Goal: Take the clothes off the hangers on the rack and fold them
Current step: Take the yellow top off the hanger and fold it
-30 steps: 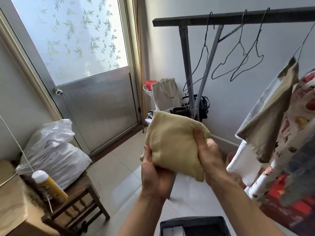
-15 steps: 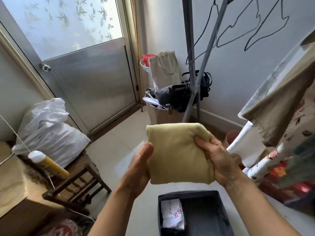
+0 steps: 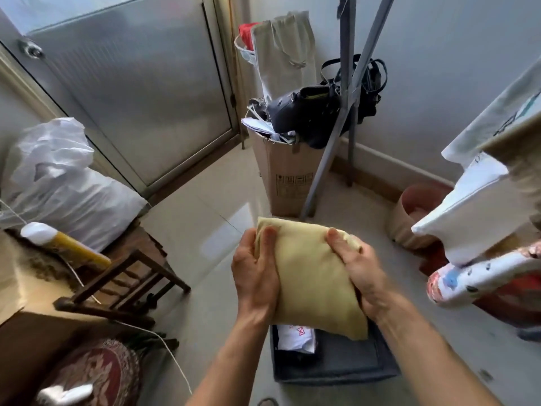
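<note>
While both hands grip a folded pale-yellow garment in mid-air, a person stands over a dark fabric storage bin on the tiled floor. The left hand curls round the garment's left edge and the right hand round its right edge, thumbs pressed on the upper face and fingers tucked behind. The bundle hangs just above the bin, its lower corner overlapping the bin's far rim; a folded white garment with red print lies inside at the left end. Beyond the hands, the grey legs of the clothes rack stand beside a cardboard box topped with a black handbag, with a beige tote bag behind. At right, a white garment and a patterned one hang into view. At left, a white plastic bag sits on a wooden stool, near a yellow bottle.
</note>
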Available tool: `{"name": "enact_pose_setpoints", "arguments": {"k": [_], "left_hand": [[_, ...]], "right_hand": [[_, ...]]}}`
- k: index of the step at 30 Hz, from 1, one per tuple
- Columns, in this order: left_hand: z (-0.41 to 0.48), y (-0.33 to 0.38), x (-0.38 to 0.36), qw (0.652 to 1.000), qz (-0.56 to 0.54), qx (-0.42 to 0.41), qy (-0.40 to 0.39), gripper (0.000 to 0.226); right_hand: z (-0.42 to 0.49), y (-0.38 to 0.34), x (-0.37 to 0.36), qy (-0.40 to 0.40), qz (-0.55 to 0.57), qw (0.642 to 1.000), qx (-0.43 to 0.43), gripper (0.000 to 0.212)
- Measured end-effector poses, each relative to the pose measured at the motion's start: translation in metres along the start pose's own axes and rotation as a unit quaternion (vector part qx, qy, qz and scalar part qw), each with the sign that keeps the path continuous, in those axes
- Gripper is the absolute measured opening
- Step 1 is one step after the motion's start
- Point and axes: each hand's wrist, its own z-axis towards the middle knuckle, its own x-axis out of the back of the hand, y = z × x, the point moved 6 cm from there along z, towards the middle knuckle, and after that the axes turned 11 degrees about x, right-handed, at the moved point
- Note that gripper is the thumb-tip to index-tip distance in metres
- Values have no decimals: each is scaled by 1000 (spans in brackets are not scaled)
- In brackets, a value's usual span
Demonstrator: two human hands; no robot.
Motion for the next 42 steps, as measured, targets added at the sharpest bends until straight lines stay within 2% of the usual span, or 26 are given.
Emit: {"name": "enact_pose_setpoints", "arguments": {"k": [3,7,9,12,13,16,18,20,22,25,27,30,31,34,37,42], "left_hand": [[20,-49,-7,994,-51,97,-8,38],[48,-100,-24,989,-50,133,-47,41],[65,-125,-30,989,-10,134,-64,36],[91,-159,-38,986,89,112,-86,27],[96,-168,-43,982,119,105,-102,26],[103,-205,-66,964,165,115,-173,21],[109,-237,-75,941,190,184,-209,21],[113,-273,-71,902,129,322,-258,40],[112,-315,-66,848,-27,441,-293,67],[97,-379,-66,788,-199,516,-269,82],[71,-420,-78,770,-218,542,-257,81],[36,-481,-99,779,-154,561,-234,71],[30,-498,-103,787,-134,559,-224,69],[30,-546,-113,809,-69,555,-182,53],[47,-579,-119,839,40,524,-138,51],[86,-610,-144,907,171,364,-125,30]], "right_hand": [[19,37,16,34,-19,999,11,24],[38,100,24,40,28,998,-32,23],[47,133,27,40,55,996,-59,28],[64,174,37,6,30,994,-104,59],[68,185,38,-18,15,992,-125,64],[78,224,44,-75,-15,981,-177,55],[85,249,51,-84,-16,976,-198,52],[90,273,65,-59,9,976,-207,49],[91,304,80,-8,51,975,-216,45],[83,356,92,64,109,966,-225,46],[74,395,96,107,125,959,-232,51],[62,453,105,166,126,944,-256,67],[59,471,108,176,127,939,-266,64],[62,520,125,184,112,933,-288,37],[80,554,141,168,62,940,-292,16],[128,608,149,131,46,946,-292,21]]}}
